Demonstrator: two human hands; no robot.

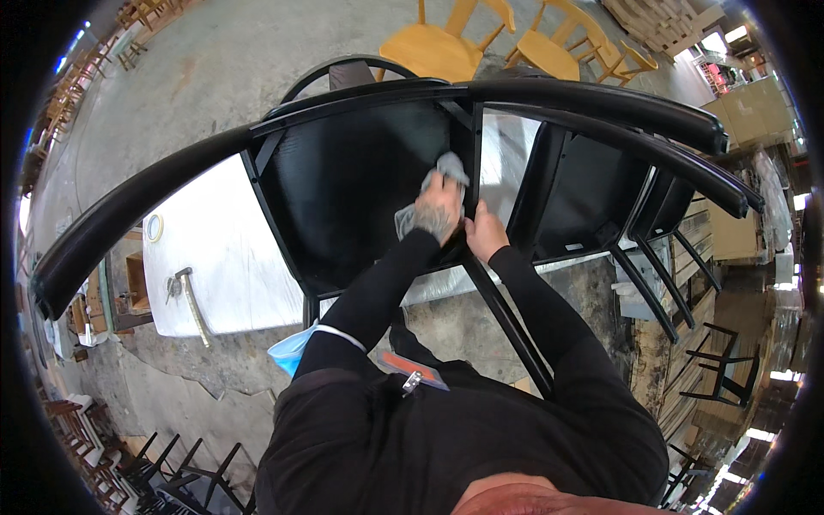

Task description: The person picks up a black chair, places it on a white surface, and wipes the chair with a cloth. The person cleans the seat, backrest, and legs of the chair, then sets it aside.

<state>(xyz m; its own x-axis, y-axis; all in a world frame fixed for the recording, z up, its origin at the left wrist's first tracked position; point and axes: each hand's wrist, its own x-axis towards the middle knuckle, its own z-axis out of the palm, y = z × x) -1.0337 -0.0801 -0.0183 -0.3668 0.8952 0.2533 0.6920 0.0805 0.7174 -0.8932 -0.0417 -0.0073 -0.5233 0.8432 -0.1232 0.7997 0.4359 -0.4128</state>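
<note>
A black wooden chair [352,189] is tipped over in front of me, the underside of its seat facing up at me. My left hand [439,210] presses a grey cloth [451,166] against the seat's underside, near its right rail. Part of the cloth sticks out past the fingers and below the wrist. Just right of it, my right hand [487,232] grips the chair's side rail close to the top of a leg [511,330]. Its fingertips are partly hidden by the rail.
The chair rests over a white-covered table [210,232] bearing a hammer [193,305] and a tape roll [154,227]. More black chairs [592,189] stand close on the right. Yellow wooden chairs [433,51] are beyond. A blue face mask [292,350] hangs at my left arm.
</note>
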